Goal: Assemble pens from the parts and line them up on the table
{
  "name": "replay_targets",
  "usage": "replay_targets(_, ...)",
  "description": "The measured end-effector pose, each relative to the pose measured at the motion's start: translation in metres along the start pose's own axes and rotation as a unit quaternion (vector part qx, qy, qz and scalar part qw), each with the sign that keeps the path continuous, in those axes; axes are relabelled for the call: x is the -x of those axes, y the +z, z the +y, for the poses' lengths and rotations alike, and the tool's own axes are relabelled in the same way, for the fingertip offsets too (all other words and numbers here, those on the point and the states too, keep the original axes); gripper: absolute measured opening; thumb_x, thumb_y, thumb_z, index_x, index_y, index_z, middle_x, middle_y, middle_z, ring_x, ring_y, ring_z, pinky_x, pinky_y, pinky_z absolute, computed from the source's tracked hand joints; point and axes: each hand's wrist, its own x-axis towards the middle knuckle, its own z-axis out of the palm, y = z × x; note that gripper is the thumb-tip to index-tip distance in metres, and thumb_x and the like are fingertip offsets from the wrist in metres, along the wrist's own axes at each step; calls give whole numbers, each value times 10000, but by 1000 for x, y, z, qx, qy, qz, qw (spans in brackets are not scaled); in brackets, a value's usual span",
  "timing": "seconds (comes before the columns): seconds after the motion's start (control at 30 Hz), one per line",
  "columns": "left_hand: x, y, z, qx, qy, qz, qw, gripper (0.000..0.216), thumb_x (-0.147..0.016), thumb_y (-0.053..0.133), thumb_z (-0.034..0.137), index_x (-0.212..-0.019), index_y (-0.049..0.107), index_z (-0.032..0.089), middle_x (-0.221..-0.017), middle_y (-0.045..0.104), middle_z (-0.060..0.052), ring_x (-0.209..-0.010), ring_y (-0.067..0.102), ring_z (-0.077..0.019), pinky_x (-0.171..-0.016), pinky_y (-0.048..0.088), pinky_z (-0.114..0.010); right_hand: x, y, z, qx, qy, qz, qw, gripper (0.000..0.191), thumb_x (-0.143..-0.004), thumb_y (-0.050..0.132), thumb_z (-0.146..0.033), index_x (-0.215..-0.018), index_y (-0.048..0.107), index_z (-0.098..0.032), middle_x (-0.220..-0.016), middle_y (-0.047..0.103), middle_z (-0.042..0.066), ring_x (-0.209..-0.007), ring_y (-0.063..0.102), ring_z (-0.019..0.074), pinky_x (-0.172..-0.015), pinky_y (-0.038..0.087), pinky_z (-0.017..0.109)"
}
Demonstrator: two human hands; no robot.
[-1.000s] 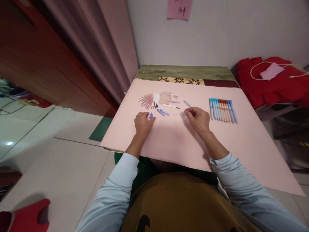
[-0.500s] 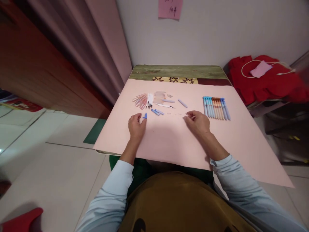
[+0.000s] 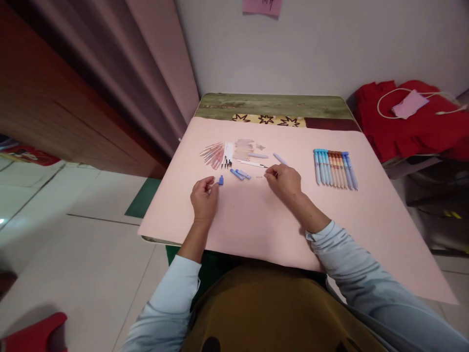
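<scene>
My left hand (image 3: 204, 199) is closed in a light pinch at the left of the table. At its thumb tip is a small blue pen part (image 3: 221, 180). My right hand (image 3: 286, 181) pinches a tiny thing at its fingertips, apparently a small spring, mostly hidden by the fingers. Another thin spring (image 3: 259, 177) lies just left of those fingertips. Between the hands rest two short blue pen pieces (image 3: 240, 174). Behind them a white pen refill (image 3: 251, 163) with a dark tip points right. A lavender pen barrel (image 3: 280, 158) lies beyond my right hand.
Pink paper (image 3: 249, 220) covers the table. Fanned pinkish barrels (image 3: 214, 154), white refills (image 3: 228, 150), pale translucent pieces (image 3: 244, 146) and a small heap of springs (image 3: 260, 146) lie at the back. A row of assembled pens (image 3: 334, 170) lies right. Red cloth (image 3: 384, 137) is beyond the table.
My right hand has moved left and closed its fingertips where one of two loose springs lay. The blue part at my left hand has turned slightly. The view has shifted a little.
</scene>
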Motion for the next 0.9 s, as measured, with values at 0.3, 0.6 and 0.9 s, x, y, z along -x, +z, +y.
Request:
replay_targets(0.3,-2,-2,2,4,-12,-6,1000,254,-836,606,325,-1032,691,189,-972,679,-64,-790,615,-164,-778,527,-319,-37,-7,-9,6,12,39,999,240,-862,527,-320,-936,749,-266,-936,708,38,-826,621,217,-717,428,313)
replay_targets(0.6,-3,-2,3,17,-7,12,1000,198,-822,619,280,-970,710,185,-904,677,-47,-754,602,-156,-775,525,-318,-68,3,-18,105,-64,-1,992,215,-854,565,-268,-968,747,-258,-1067,698,45,-871,626,202,-694,414,296)
replay_targets(0.9,-2,-1,2,35,-1,21,999,175,-821,630,261,-960,705,186,-886,672,-41,-725,588,-145,-737,517,-305,-2,-32,12,-9,-6,129,992,245,-840,583,-416,-957,719,-249,-773,694,0,-678,607,173,-615,349,280)
